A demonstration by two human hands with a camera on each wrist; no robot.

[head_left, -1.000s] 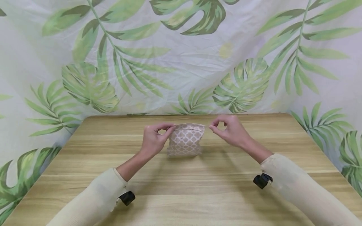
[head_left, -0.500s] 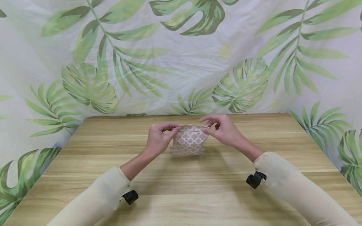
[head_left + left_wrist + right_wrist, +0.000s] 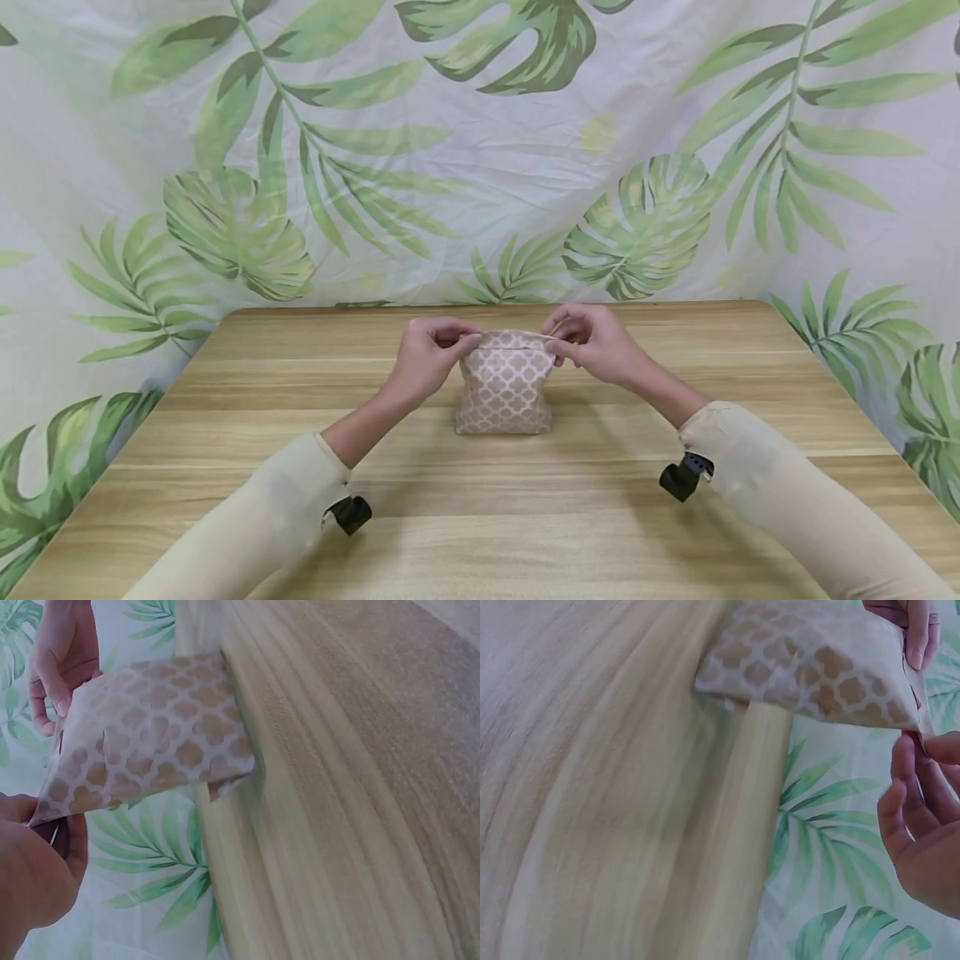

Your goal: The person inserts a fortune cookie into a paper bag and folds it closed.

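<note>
Head view: pouch stands upright on the tabletop, midway between the side edges, nearer the far edge. Left hand pinches its top left corner, right hand pinches the top right corner. Tan fabric with a white lattice print; no writing or label readable.

Left wrist view: pouch bulges out; left hand nips its corner, right hand at the far corner.

Right wrist view: right hand, fingers curled, grips the corner of the pouch; left hand holds the other.
</note>
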